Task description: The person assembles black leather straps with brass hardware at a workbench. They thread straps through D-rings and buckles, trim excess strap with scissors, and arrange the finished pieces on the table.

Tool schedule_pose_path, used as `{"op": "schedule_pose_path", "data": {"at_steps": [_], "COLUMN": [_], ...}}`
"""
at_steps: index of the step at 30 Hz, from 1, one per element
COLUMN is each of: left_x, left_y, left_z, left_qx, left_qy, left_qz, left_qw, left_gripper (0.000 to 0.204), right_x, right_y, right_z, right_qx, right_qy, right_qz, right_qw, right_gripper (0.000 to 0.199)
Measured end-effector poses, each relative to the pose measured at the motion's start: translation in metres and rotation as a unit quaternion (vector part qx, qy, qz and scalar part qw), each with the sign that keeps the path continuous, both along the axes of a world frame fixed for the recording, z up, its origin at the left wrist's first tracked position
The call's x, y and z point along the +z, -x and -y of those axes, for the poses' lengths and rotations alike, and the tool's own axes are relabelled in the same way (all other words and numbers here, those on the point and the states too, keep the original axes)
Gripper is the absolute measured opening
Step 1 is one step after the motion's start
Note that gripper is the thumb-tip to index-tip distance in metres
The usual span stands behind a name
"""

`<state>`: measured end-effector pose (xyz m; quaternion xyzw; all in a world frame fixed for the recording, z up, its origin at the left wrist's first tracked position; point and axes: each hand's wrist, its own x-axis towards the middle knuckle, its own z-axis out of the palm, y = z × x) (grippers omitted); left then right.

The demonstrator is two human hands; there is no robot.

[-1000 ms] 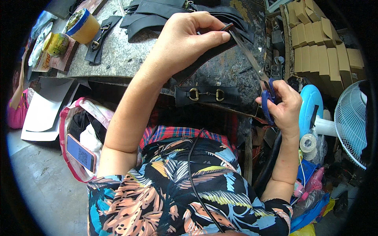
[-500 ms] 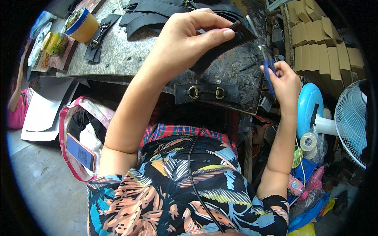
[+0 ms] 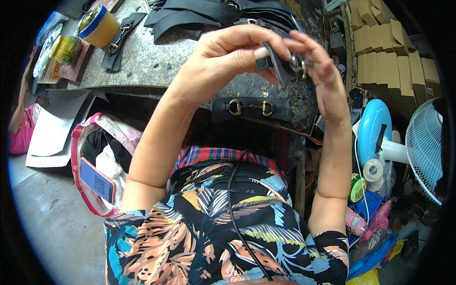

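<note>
Near the top centre of the frame, the left hand [image 3: 223, 59] pinches a black strap [image 3: 280, 66] between thumb and curled fingers. The right hand [image 3: 320, 78] meets it from the right, fingertips closed on the strap's metal ring [image 3: 299, 64]. Below them another black strap with two gold buckles [image 3: 251, 109] lies on the grey table [image 3: 152, 66]. A yellow tub [image 3: 97, 26] stands at upper left.

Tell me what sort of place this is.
Probably a small leather-goods workshop: both hands, left hand and right hand, work a black strap, more buckled straps lie on the stone bench, folded cartons stand beside.
</note>
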<state>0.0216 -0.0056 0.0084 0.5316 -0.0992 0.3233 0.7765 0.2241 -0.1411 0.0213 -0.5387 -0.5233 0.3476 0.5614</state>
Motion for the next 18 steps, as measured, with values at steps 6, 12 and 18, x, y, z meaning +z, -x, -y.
{"op": "schedule_pose_path", "data": {"at_steps": [6, 12, 18], "left_x": [0.0, -0.003, -0.004], "left_y": [0.027, 0.039, 0.034], "left_z": [-0.012, -0.016, -0.001], "left_qx": [-0.042, 0.056, 0.202], "left_qy": [0.062, 0.002, -0.211], "left_qz": [-0.154, -0.294, -0.373], "left_qw": [0.985, 0.954, 0.88], "left_gripper": [0.032, 0.037, 0.031], "right_x": [0.008, 0.013, 0.003], "right_y": [0.003, -0.005, 0.007], "right_z": [-0.001, -0.007, -0.011], "right_qx": [0.066, 0.023, -0.057], "right_qy": [0.162, 0.131, 0.049], "right_qz": [-0.065, 0.111, 0.44], "right_qw": [0.982, 0.985, 0.895], "right_gripper": [0.019, 0.022, 0.023]}}
